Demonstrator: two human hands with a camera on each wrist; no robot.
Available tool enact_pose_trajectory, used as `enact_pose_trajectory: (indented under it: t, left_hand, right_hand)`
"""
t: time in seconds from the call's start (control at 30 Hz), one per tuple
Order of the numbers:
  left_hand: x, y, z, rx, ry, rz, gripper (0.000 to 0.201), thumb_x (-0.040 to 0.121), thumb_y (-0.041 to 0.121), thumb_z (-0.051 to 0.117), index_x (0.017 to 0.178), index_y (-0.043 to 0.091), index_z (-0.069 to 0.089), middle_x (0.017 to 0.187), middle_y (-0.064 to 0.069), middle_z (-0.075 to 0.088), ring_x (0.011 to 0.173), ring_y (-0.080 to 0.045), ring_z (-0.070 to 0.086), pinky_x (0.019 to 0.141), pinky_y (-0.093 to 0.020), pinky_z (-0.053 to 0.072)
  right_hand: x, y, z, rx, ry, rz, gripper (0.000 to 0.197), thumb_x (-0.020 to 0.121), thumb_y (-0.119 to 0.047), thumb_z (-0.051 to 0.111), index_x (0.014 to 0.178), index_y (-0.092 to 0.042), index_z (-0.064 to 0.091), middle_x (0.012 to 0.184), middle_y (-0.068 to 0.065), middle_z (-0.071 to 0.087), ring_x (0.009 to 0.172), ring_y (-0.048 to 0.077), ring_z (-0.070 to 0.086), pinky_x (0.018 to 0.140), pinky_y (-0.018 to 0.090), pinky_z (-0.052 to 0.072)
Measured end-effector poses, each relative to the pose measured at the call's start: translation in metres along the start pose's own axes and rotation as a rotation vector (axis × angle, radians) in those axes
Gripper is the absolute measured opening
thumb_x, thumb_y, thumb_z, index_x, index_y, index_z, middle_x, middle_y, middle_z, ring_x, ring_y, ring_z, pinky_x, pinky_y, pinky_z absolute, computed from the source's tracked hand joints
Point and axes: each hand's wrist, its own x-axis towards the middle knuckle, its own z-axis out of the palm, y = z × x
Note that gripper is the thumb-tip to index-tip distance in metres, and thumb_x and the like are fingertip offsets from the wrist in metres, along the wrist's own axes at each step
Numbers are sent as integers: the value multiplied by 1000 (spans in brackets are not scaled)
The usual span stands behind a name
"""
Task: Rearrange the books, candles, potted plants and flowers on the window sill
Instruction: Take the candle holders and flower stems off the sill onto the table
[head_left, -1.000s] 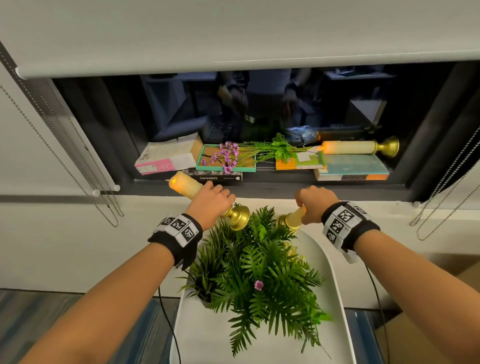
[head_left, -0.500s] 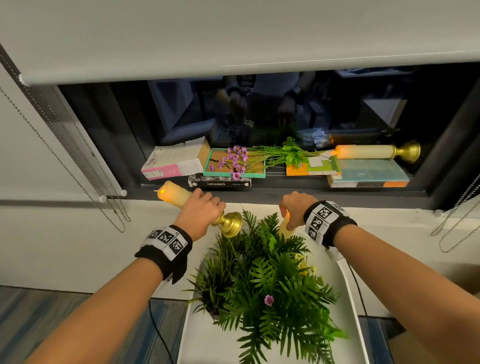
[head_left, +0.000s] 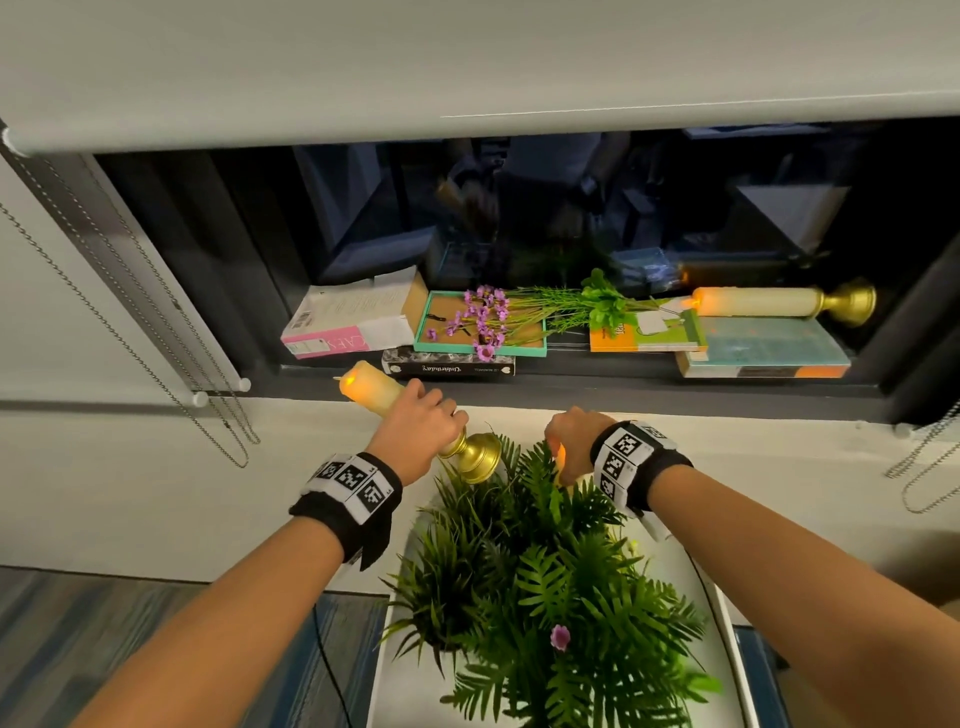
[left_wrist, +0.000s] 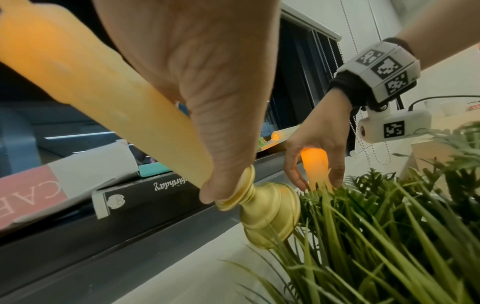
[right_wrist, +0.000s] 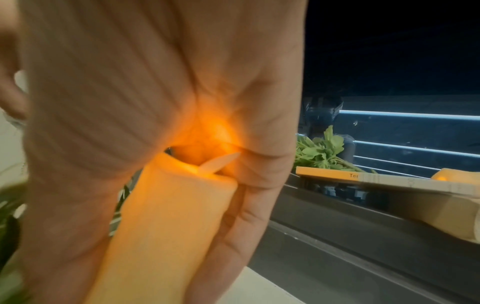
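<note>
My left hand (head_left: 423, 418) grips a cream candle (head_left: 371, 387) on a gold base (head_left: 475, 457). It is tilted, with its lit tip pointing left just before the window sill (head_left: 597, 387). My right hand (head_left: 569, 444) holds a second lit candle (left_wrist: 315, 166) from above, upright, with its lower end down in the fern leaves (head_left: 545, 571); the flame end sits under my palm (right_wrist: 207, 164). A third candle (head_left: 753, 301) lies on the books at the sill's right. Purple flowers (head_left: 483, 317) with green stems lie across a teal-edged book (head_left: 530, 348).
On the sill lie a pink-and-white book (head_left: 353, 325), a black book (head_left: 449, 369), an orange-green book (head_left: 644, 338) and a teal book (head_left: 769, 353). The potted plants stand on a white table (head_left: 400, 691) below it. Blind chains (head_left: 156, 332) hang at the left and the right.
My left hand has carried its candle leftward along the sill's front. My right hand has turned its candle upright and lowered it into the foliage, so that its gold base is hidden.
</note>
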Motion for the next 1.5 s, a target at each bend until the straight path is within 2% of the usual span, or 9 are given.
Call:
enact_pose_trajectory:
  t: [0.2,0.37,0.47,0.63,0.8,1.0,1.2,1.37,1.5]
  left_hand:
    - [8,0,2,19,-7,14,27,82,9,59,108,14,56,104,-5,62,98,-28,54,85,-41,36]
    - [21,-8,1,56,40,14,27,87,3,50,113,11,55,108,-8,60,103,-30,53,93,-43,35]
    - [27,-6,-1,48,43,41,24,86,4,54,108,12,58,105,-8,62,101,-30,54,98,-46,35]
    - [39,4,4,134,72,89,11,73,12,74,81,19,69,77,-1,65,77,-24,59,82,-40,45]
    - [48,12,4,180,69,128,17,84,7,64,99,13,67,99,-7,67,95,-29,57,94,-43,40]
    - [55,-6,-9,167,181,25,12,74,15,73,85,17,70,84,-2,69,87,-25,61,88,-41,45]
    - [57,6,-8,146,206,63,13,71,15,75,82,18,69,80,-1,68,83,-24,60,84,-39,46]
    - [58,8,-17,163,246,88,20,59,14,84,73,17,70,74,-2,68,78,-25,62,85,-40,50]
    - [61,7,-33,167,357,110,19,65,11,79,80,16,70,82,-4,69,85,-28,61,95,-45,47]
  right_hand:
    - [-3,14,-8,56,-65,20,63,71,-27,80,124,-12,49,123,11,54,108,27,56,78,32,46]
    - [-8,15,-4,13,13,17,56,74,-29,78,123,-17,55,125,7,54,113,26,54,87,35,48]
    - [-6,8,2,-11,27,-1,58,75,-28,77,127,-17,52,128,9,51,115,27,53,91,37,48]
    - [-4,9,3,10,38,9,64,74,-32,78,129,-18,49,128,10,51,115,29,54,90,37,48]
    - [-6,18,11,72,38,29,63,74,-36,77,128,-17,49,125,8,54,113,26,54,86,35,48]
    - [-7,28,10,195,64,40,73,71,-35,80,132,-20,43,126,7,56,111,25,56,81,30,45]
    - [-8,37,6,276,-32,42,89,65,-33,84,138,-24,34,135,5,50,120,25,51,93,37,47]
    - [-11,43,-3,317,118,37,76,72,-46,77,135,-22,41,127,5,56,112,23,56,94,37,48]
    - [-7,37,-12,353,219,-7,67,76,-46,74,131,-19,47,124,4,58,109,22,57,90,34,49]
